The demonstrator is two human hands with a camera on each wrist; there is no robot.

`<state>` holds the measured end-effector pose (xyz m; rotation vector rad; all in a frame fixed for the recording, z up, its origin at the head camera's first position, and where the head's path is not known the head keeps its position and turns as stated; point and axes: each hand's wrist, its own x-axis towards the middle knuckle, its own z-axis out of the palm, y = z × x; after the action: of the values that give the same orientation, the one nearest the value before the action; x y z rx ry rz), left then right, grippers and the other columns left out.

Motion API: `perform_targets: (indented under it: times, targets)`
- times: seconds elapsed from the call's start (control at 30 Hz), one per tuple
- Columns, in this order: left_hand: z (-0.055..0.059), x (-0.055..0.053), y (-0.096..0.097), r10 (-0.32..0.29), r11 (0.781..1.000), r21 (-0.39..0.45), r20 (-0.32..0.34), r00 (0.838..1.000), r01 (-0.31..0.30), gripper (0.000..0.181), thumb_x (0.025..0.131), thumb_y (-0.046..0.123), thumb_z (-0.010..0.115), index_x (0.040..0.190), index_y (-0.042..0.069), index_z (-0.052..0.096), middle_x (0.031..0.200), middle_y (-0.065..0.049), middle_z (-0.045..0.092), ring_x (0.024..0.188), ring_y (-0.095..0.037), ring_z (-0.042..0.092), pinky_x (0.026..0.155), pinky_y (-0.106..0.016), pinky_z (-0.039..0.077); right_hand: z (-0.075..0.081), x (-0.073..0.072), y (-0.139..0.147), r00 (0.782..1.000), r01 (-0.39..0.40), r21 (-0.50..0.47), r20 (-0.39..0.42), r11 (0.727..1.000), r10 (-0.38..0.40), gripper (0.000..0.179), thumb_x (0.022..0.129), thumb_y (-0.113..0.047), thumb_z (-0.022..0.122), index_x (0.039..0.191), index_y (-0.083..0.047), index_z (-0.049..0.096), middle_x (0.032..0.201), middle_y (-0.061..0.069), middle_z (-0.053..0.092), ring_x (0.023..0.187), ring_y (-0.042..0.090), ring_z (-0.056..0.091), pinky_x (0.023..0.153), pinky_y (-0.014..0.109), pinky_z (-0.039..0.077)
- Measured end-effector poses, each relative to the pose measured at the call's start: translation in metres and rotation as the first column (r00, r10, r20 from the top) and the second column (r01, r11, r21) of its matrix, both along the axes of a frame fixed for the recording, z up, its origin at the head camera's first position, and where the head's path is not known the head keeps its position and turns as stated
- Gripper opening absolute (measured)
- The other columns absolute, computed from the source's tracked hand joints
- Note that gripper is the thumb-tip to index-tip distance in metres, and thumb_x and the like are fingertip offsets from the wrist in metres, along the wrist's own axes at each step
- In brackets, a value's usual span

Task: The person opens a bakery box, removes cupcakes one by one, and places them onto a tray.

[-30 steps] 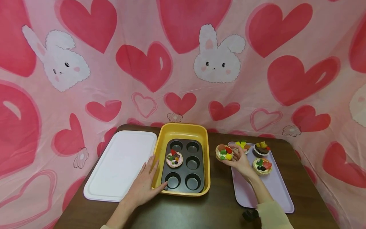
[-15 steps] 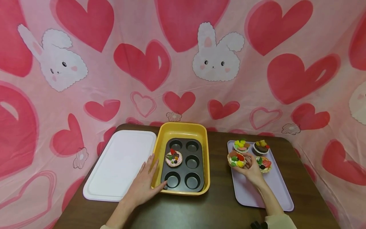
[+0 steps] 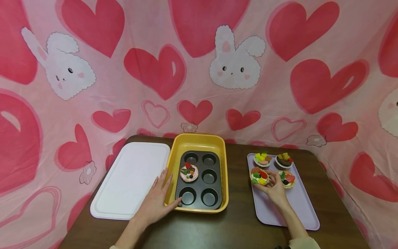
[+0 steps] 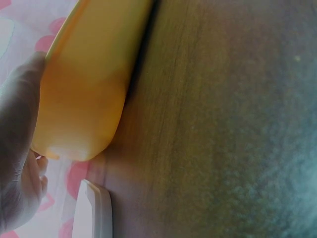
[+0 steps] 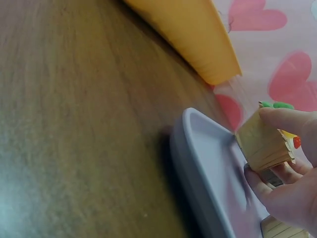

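In the head view my right hand [image 3: 276, 189] pinches a fruit-topped tart [image 3: 258, 177] at the left edge of a lilac tray [image 3: 268, 212]. The right wrist view has the tart's pale ridged case [image 5: 265, 144] between thumb and fingers, over the tray; whether its base touches is unclear. Fingers spread, my left hand [image 3: 153, 202] rests on the near left corner of a yellow bin [image 3: 227, 193]. Inside the bin lies a dark muffin tin [image 3: 199, 188]. A pink-topped tart [image 3: 189, 173] sits in its middle left cup; the other cups hold nothing.
On the tray behind the right hand stand a cupcake with yellow topping [image 3: 262, 159] and a chocolate cupcake [image 3: 283, 161]. Another berry tart [image 3: 286, 179] is right beside the fingers. A white board [image 3: 132, 178] lies left of the bin; a patterned cloth [image 3: 199, 93] hangs behind the table.
My right hand has carried the tart rightward from beside the tray to over its left edge, then slightly lower. The left hand has stayed on the bin.
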<state>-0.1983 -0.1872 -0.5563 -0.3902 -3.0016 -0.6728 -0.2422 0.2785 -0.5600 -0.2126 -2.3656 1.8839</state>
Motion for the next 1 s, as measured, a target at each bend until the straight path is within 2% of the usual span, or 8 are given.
perform_targets:
  times: [0.07,0.17,0.27,0.37,0.43,0.63,0.77,1.0]
  targets:
    - [0.000,0.000,0.000,0.000,1.000,0.001,-0.005,1.000,0.000,0.103,0.095,0.067,0.071,0.172,0.010,0.036,0.187,-0.012,0.013,0.171,-0.036,0.028,0.138,-0.058,0.026,-0.002,0.000,0.000,1.000,0.028,-0.011,-0.003,1.000,-0.028,0.077,0.085,0.017,0.082,0.147,0.013,0.036,0.112,-0.024,0.061,0.099,-0.017,0.059,0.086,0.004,0.052]
    - [-0.001,0.000,0.000,0.000,1.000,-0.003,-0.010,1.000,0.000,0.103,0.095,0.067,0.071,0.173,0.010,0.035,0.187,-0.012,0.014,0.171,-0.036,0.028,0.138,-0.058,0.026,-0.004,-0.001,-0.001,0.998,0.069,-0.008,-0.007,0.998,-0.069,0.076,0.085,0.018,0.081,0.146,0.013,0.036,0.118,-0.015,0.064,0.097,-0.017,0.058,0.084,0.004,0.053]
    - [-0.001,0.000,0.000,0.003,1.000,-0.002,-0.020,1.000,-0.003,0.103,0.095,0.066,0.072,0.172,0.009,0.036,0.187,-0.013,0.015,0.170,-0.037,0.028,0.138,-0.058,0.027,-0.005,-0.001,-0.004,0.996,0.090,0.023,-0.025,0.996,-0.089,0.074,0.085,0.018,0.081,0.145,0.014,0.037,0.130,0.007,0.068,0.096,-0.018,0.057,0.083,0.004,0.052]
    - [-0.001,0.000,0.000,0.010,1.000,-0.004,-0.030,1.000,-0.010,0.103,0.094,0.066,0.073,0.172,0.009,0.037,0.187,-0.013,0.016,0.170,-0.037,0.029,0.138,-0.058,0.028,-0.008,-0.002,-0.007,0.995,0.090,0.049,-0.058,0.995,-0.087,0.074,0.086,0.018,0.081,0.144,0.015,0.035,0.141,0.031,0.062,0.096,-0.019,0.056,0.083,0.002,0.051]
    - [0.000,0.000,0.000,0.010,1.000,0.003,-0.038,0.999,-0.010,0.102,0.094,0.065,0.073,0.171,0.008,0.038,0.186,-0.014,0.017,0.169,-0.038,0.030,0.138,-0.059,0.028,-0.010,-0.002,-0.009,0.993,0.091,0.055,-0.080,0.994,-0.087,0.074,0.086,0.018,0.080,0.143,0.017,0.034,0.145,0.038,0.055,0.097,-0.021,0.054,0.084,0.000,0.050]
    - [0.000,-0.001,0.001,0.009,1.000,-0.001,-0.033,0.999,-0.009,0.103,0.093,0.066,0.073,0.171,0.007,0.038,0.186,-0.014,0.019,0.169,-0.038,0.030,0.138,-0.060,0.028,-0.016,0.000,-0.012,0.988,0.099,0.051,-0.121,0.994,-0.092,0.074,0.086,0.020,0.079,0.144,0.018,0.032,0.148,0.038,0.052,0.104,-0.025,0.049,0.091,-0.004,0.045]
    - [-0.001,-0.001,0.000,0.008,1.000,-0.005,-0.012,1.000,-0.008,0.105,0.094,0.067,0.072,0.172,0.008,0.035,0.187,-0.013,0.016,0.171,-0.037,0.027,0.139,-0.058,0.026,-0.018,0.002,-0.012,0.987,0.106,0.086,-0.132,0.991,-0.094,0.075,0.087,0.015,0.081,0.144,0.017,0.033,0.147,0.037,0.053,0.108,-0.025,0.047,0.094,-0.006,0.041]
    - [-0.002,0.000,0.000,0.010,1.000,0.002,-0.007,1.000,-0.010,0.105,0.094,0.067,0.072,0.172,0.008,0.035,0.186,-0.014,0.016,0.171,-0.038,0.027,0.139,-0.059,0.026,-0.020,0.003,-0.011,0.992,0.090,0.151,-0.099,0.984,-0.075,0.074,0.092,0.008,0.081,0.147,0.016,0.032,0.151,0.040,0.053,0.114,-0.027,0.042,0.100,-0.008,0.033]
